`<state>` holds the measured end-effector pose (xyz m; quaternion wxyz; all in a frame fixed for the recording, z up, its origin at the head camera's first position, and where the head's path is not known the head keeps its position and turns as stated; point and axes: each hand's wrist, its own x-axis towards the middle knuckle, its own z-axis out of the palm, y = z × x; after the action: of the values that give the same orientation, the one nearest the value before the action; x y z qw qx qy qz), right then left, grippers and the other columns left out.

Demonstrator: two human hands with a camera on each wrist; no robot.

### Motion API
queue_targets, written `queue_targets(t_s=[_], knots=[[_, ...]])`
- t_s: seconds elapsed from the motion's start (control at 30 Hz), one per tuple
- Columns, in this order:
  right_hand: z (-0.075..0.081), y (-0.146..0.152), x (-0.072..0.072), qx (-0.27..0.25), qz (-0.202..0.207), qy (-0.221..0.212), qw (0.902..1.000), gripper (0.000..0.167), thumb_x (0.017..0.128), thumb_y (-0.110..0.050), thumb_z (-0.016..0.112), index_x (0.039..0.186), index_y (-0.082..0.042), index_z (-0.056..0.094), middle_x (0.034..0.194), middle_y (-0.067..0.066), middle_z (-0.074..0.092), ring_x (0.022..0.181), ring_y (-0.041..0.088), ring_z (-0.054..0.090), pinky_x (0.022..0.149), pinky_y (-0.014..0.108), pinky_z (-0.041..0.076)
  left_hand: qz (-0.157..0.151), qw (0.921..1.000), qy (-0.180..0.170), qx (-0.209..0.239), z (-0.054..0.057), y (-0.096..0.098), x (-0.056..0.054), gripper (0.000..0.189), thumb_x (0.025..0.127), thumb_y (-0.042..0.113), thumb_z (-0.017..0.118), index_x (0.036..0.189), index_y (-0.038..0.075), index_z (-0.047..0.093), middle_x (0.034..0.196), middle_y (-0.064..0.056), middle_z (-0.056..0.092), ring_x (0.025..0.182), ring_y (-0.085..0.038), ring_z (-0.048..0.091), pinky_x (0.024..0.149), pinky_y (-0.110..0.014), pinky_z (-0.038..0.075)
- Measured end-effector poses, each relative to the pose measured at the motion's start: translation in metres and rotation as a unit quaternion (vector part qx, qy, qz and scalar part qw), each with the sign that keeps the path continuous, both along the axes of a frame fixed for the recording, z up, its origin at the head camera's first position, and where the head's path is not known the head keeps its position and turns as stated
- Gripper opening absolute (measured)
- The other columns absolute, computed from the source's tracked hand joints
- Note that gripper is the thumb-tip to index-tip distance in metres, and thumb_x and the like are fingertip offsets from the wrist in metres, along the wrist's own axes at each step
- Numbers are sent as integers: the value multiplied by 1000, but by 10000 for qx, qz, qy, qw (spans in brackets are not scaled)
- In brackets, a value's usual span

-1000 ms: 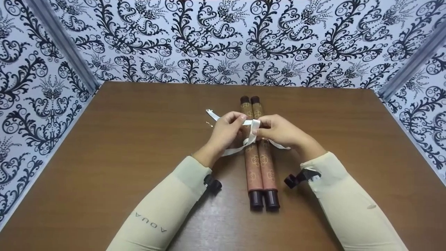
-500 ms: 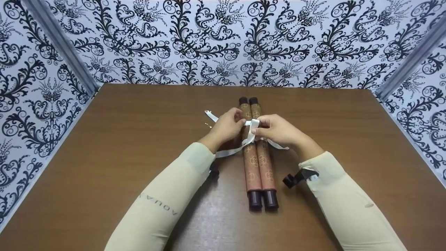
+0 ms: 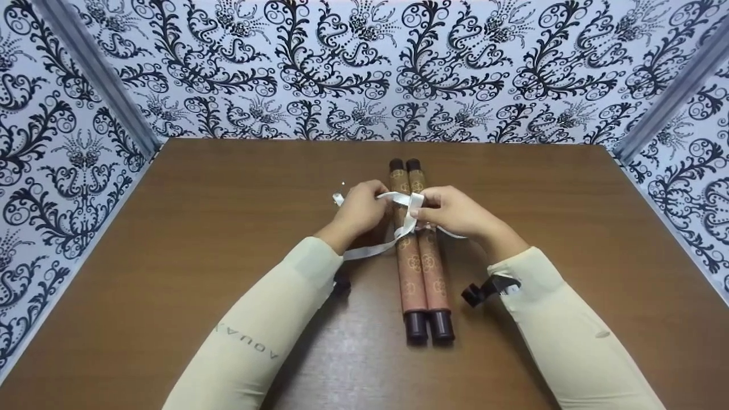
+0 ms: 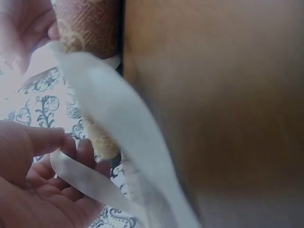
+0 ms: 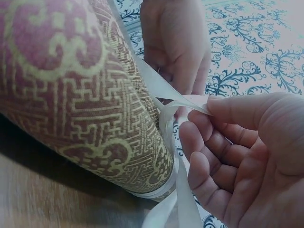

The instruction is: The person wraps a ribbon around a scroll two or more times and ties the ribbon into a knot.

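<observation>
A scroll (image 3: 414,262), rolled from both ends into two patterned rolls with dark end knobs, lies lengthwise on the table. A white ribbon (image 3: 370,250) runs around its middle, with loose lengths to either side. My left hand (image 3: 361,208) is left of the scroll and pinches one length of ribbon between thumb and fingers; the left wrist view shows that ribbon (image 4: 88,183) crossing its curled fingers. Over the right roll, my right hand (image 3: 458,212) pinches a folded loop of ribbon; in the right wrist view its thumb (image 5: 237,111) presses the ribbon against the index finger.
The scroll rests on a brown wooden table (image 3: 228,188). White walls (image 3: 364,68) with a black scrollwork pattern enclose the back and sides. A dark wrist camera (image 3: 484,291) sticks out from the right sleeve (image 3: 569,324).
My left hand has shifted slightly left, now holding the upper ribbon length, whose end has drawn down behind the hand. My right hand keeps its pinch on the loop almost unmoved.
</observation>
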<state>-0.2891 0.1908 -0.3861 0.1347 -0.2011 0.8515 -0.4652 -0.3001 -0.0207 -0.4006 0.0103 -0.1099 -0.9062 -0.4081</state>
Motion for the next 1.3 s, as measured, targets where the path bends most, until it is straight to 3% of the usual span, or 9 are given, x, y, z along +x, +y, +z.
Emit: queue_targets(t_s=[0.23,0.43,0.6,0.8,0.9,1.03,1.2,1.3], knots=[[1,2,-2,11,-98,-127,9999,12,99,-9,66,102,2,70,88,8,72,73,15,64,68,27,57,118,9997,152,124,17,-28,12,18,102,17,61,104,3,74,86,-5,65,81,-21,57,78,-36,49],[0,5,-5,-44,-131,-108,9998,12,100,-6,65,101,5,68,83,6,68,71,12,61,66,25,54,-8,9999,-57,138,39,-47,38,18,103,21,63,98,6,72,77,1,55,72,-17,48,67,-31,40],[-1,6,-7,1,-186,-87,9998,12,99,-7,66,98,5,66,78,2,65,68,11,58,62,22,51,-337,9992,-220,71,48,-48,66,16,102,20,65,97,8,73,74,1,54,63,-13,44,57,-26,36],[0,5,-5,-97,-272,-225,9993,11,99,-8,66,98,2,67,80,-1,66,68,11,58,61,21,50,-1109,9926,-472,-114,47,-23,101,16,102,19,65,100,6,74,80,-4,68,61,-11,52,55,-26,45],[1,5,-4,-156,-310,-309,9989,9,100,-8,66,98,1,67,81,-2,66,69,11,59,63,22,51,-1588,9857,-184,-532,47,-2,113,20,102,22,64,95,7,76,81,-3,70,68,-11,56,64,-27,49],[1,7,-4,-185,-324,-314,9988,9,100,-9,66,96,0,66,77,-3,63,68,10,56,63,21,49,-2061,9712,225,-1171,47,28,121,27,103,26,64,80,13,71,71,5,60,69,-12,56,66,-27,47],[0,8,-4,-151,-296,-237,9992,11,100,-9,65,95,1,65,74,-1,59,65,10,53,60,20,45,-2260,9520,534,-1997,43,58,129,30,102,36,65,77,20,71,70,10,64,69,-11,62,68,-30,52],[0,8,-5,-132,-286,-205,9993,12,100,-9,65,96,2,65,76,2,61,67,11,55,62,21,47,-2256,9426,490,-2413,42,72,135,33,102,43,63,77,23,73,75,10,70,74,-11,68,70,-34,54]])
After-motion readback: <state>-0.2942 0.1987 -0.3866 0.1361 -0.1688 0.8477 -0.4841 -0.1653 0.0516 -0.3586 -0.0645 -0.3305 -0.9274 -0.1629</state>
